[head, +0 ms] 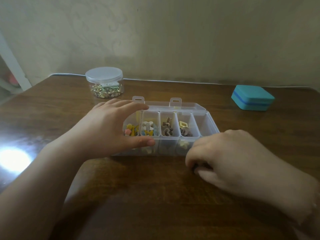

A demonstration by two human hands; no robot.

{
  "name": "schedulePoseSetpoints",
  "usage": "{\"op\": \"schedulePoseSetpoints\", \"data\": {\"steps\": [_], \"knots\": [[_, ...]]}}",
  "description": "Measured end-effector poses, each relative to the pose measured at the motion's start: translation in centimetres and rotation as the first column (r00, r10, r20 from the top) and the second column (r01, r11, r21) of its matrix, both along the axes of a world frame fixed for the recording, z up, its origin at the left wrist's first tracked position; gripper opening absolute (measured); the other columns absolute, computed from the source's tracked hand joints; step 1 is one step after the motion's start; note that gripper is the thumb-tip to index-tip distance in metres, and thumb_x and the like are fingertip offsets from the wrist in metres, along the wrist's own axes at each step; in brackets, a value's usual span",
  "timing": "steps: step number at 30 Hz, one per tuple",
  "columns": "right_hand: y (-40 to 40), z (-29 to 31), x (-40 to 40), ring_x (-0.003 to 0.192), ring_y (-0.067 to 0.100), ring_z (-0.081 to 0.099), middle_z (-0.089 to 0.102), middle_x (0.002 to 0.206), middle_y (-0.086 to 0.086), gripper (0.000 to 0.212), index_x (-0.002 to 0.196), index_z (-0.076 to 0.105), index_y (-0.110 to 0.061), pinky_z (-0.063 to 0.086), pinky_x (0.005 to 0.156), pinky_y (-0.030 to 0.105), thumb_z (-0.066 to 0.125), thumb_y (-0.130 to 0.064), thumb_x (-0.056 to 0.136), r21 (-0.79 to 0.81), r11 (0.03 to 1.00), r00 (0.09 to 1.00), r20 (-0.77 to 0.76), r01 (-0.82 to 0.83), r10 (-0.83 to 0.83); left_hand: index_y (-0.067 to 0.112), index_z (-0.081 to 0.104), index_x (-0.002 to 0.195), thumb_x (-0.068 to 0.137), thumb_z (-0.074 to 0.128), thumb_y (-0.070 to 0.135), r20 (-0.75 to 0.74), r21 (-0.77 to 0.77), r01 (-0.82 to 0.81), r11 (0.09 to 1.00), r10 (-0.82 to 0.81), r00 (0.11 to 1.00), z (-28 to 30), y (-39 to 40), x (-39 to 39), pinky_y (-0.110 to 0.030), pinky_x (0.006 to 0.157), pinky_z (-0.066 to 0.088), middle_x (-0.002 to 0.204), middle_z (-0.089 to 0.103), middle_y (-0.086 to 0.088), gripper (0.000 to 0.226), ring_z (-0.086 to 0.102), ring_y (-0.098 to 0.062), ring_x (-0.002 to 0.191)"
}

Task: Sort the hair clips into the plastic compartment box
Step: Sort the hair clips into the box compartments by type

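**Clips nearly sorted, box steadied at both ends**

The clear box (206, 129) sits mid-frame on the desk (155, 196), lid folded back. Clips (147, 129) fill four compartments: yellow and pink at the left, white and blue next, brown, then a cream one over brown. The rightmost compartment looks empty.

The left hand (110, 129) is spread, thumb against the box's near wall and fingers over its far left edge, bracing rather than gripping. The right hand (223, 158), lower right, is clenched; something dark shows between its fingertips, but whether that is a clip I cannot tell.

The clips look light, stiff and small, probably slippery plastic, best pinched by their bodies with fingertips. The thin-walled box would likely slide easily, so bracing helps.

No writing is readable on the box, the jar (103, 82) upper left, or the teal case (252, 97) upper right.
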State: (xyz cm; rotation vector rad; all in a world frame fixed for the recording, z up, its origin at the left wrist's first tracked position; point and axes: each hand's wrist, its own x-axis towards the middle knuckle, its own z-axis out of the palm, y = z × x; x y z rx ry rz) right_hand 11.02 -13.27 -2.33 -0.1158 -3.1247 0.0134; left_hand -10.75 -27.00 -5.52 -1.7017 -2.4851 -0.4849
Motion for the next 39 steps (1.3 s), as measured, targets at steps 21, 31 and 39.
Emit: {"op": "schedulePoseSetpoints", "data": {"steps": [21, 31, 39], "knots": [[1.7, 0.7, 0.8, 0.102, 0.002, 0.055, 0.057, 0.110, -0.023, 0.038, 0.127, 0.045, -0.055, 0.050, 0.084, 0.025, 0.052, -0.052, 0.090, 0.046, 0.988, 0.979, 0.134, 0.145, -0.150, 0.045, 0.041, 0.141, 0.055, 0.035, 0.098, 0.021, 0.002, -0.027, 1.000, 0.027, 0.999, 0.2, 0.1, 0.1, -0.046, 0.110, 0.036, 0.146, 0.049, 0.012, 0.101, 0.041, -0.016, 0.137], [2.6, 1.7, 1.1, 0.056, -0.002, 0.055, 0.052, 0.069, -0.047, 0.019, 0.090, 0.064, -0.042, 0.036, 0.049, 0.002, 0.072, -0.033, 0.076, -0.325, 0.945, 0.869, -0.460, 0.026, -0.182, 0.045, 0.041, 0.141, 0.057, 0.035, 0.098, 0.009, 0.006, -0.006, 1.000, 0.006, 1.000, 0.0, 0.0, -0.1, -0.044, 0.109, 0.036, 0.144, 0.050, 0.012, 0.099, 0.042, -0.015, 0.135], [4.4, 1.8, 1.4, 0.058, 0.005, 0.058, 0.058, 0.083, -0.043, 0.003, 0.075, 0.065, -0.040, 0.042, 0.052, 0.009, 0.068, -0.039, 0.075, -0.358, 0.920, 0.858, -0.410, 0.162, -0.310, 0.046, 0.040, 0.142, 0.056, 0.034, 0.099, 0.017, -0.002, -0.012, 1.000, 0.012, 1.000, 0.0, 0.0, -0.1, -0.046, 0.110, 0.037, 0.145, 0.049, 0.013, 0.101, 0.040, -0.015, 0.137]]}}
